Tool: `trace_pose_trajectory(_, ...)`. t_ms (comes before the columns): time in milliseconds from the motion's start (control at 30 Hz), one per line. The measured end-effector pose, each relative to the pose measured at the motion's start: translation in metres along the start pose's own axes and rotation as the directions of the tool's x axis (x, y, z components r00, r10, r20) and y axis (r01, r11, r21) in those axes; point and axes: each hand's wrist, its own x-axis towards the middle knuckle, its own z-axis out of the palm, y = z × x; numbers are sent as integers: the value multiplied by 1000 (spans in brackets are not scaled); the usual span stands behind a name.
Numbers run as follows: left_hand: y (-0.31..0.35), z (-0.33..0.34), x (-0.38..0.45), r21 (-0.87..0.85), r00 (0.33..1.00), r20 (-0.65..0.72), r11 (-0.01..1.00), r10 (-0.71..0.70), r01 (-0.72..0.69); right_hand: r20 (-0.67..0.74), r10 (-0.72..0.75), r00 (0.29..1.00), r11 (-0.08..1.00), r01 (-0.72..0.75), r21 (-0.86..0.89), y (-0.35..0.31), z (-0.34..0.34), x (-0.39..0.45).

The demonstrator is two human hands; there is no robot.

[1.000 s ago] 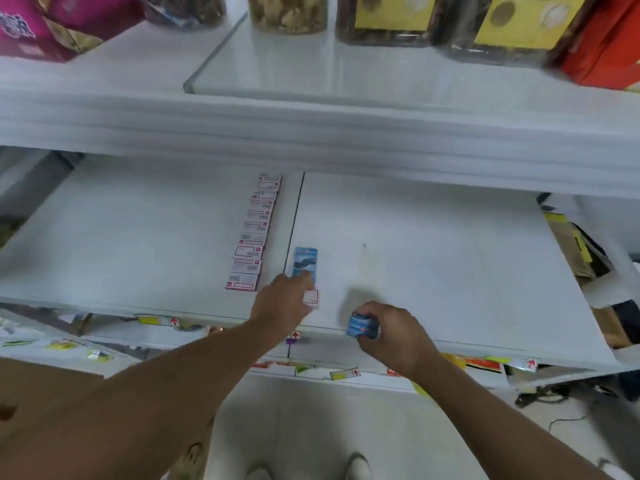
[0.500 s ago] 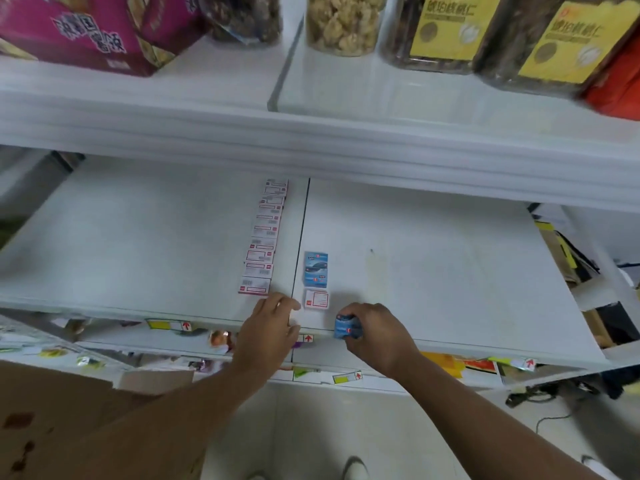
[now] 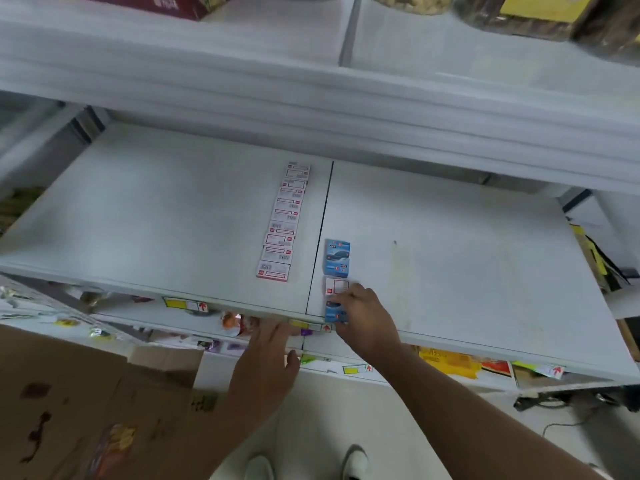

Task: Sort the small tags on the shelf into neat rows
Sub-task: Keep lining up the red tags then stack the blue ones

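Note:
A row of several white-and-red tags [image 3: 284,225] runs front to back on the white shelf [image 3: 156,209], just left of the seam. Right of the seam lies a shorter row: blue tags [image 3: 337,257], then a white tag with a red frame [image 3: 334,285]. At the shelf's front edge my right hand [image 3: 363,315] presses a small blue tag [image 3: 335,312] down, just in front of the white one. My left hand [image 3: 268,362] hangs below the shelf edge, fingers loosely apart, holding nothing.
An upper shelf [image 3: 311,91] overhangs the back, carrying jars and a red box. A cardboard box [image 3: 86,410] stands at the lower left. Price labels [image 3: 187,304] line the shelf's front lip. Packets fill the shelf below.
My right hand moved forward onto the shelf and set its blue tag in front of the white tag. My left hand drew back off the shelf edge and dropped lower.

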Motion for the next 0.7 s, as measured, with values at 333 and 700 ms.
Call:
trace_pose_trajectory(333,22,18,4,-171,993,2,979,-116,115,-204,305,930,878,-191,439,-7,9,-35)
trace_pose_trajectory(700,104,23,48,-894,880,112,340,-461,292,184,488,853,58,-242,969,-23,26,-36)
